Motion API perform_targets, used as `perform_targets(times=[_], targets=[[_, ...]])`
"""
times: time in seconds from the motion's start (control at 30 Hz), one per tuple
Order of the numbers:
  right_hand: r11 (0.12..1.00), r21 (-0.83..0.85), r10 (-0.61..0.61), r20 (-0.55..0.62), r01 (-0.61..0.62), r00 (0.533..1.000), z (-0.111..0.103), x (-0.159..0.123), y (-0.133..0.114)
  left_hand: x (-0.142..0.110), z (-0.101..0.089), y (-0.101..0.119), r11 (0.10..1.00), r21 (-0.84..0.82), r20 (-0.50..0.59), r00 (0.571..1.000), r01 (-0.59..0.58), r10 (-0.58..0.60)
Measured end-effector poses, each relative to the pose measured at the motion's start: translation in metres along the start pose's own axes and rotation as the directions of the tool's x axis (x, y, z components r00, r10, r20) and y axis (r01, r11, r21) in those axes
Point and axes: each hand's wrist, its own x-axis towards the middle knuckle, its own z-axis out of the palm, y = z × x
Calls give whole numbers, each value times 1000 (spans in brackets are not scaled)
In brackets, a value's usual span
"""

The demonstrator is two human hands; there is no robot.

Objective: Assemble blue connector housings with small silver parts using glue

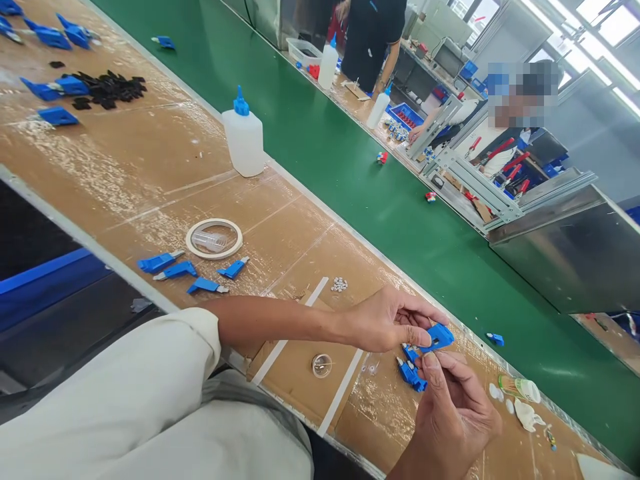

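Note:
My left hand (387, 319) pinches a small blue plastic part (439, 337) between thumb and fingers, just above the cardboard-covered bench. My right hand (453, 407) comes up from below, fingers curled, its thumb and fingertips pressed against the same blue part. Two more blue pieces (411, 372) lie on the bench right under the hands. A small clear round dish (322, 365) sits to the left of them.
Several blue parts (181, 270) and a tape ring (214, 238) lie at left, a white glue bottle (245, 137) behind. Black bits (107, 88) are piled far left. A green conveyor belt (350, 173) runs alongside; other people work across it. A small bottle (520, 387) lies at right.

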Motion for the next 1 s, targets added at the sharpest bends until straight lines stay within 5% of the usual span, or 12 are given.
perform_targets(times=[0.5,1.0], targets=[[990,75,114,55,-118,992,-4,2,13,-1,0,-11,986,159,5,999,-54,54],[886,212,382,166,-412,909,-17,17,29,0,3,-12,998,-7,-7,998,59,-59]])
